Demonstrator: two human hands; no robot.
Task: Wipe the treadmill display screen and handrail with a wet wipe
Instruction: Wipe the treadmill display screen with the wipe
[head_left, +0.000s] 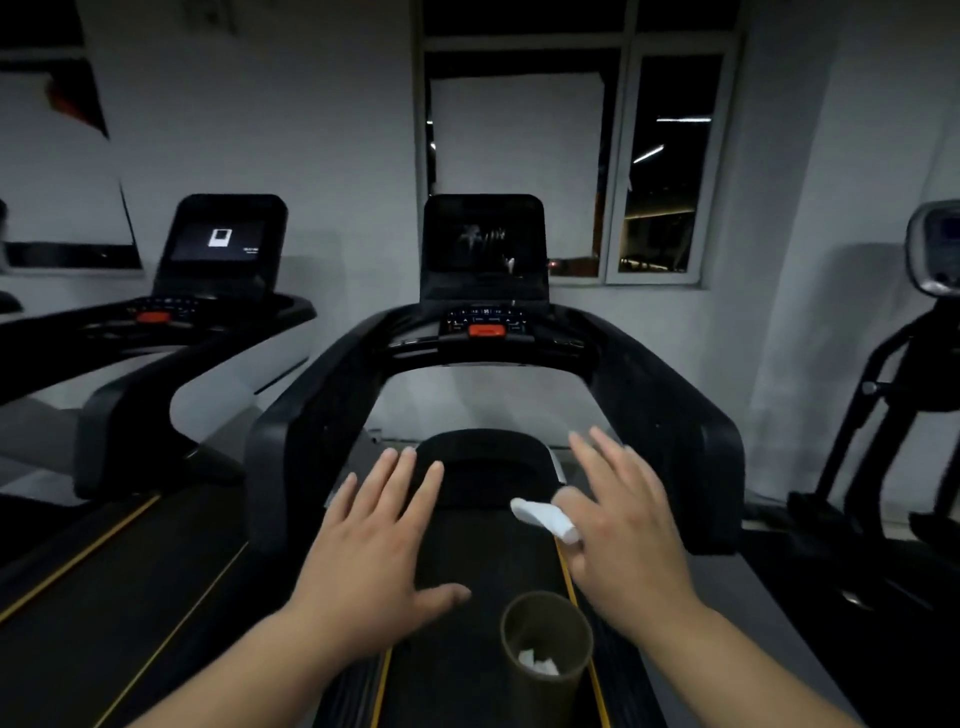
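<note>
**Wipe in hand, screen and rail not yet reached**

Both hands are held out flat above the treadmill belt, palms down. The left hand is empty, with its fingers spread apart. The right hand also has its fingers spread, but a folded white wet wipe is pinched at the thumb side, seemingly between thumb and forefinger; the exact grip cannot be made out.

The display screen stands dark at the far end, above the control panel with its red stop button. The handrail curves from the console toward the near side on both the left and the right. A brown cylindrical bin, with white scraps inside, stands on the belt near the right wrist.

Neither surface is touched yet, so the wiping appears still to be begun. The wipe would best be opened out and laid flat under the fingers before the screen is reached, so that a broad damp face is pressed on. Light, overlapping strokes are advised on the screen, and the button panel is best avoided.
</note>
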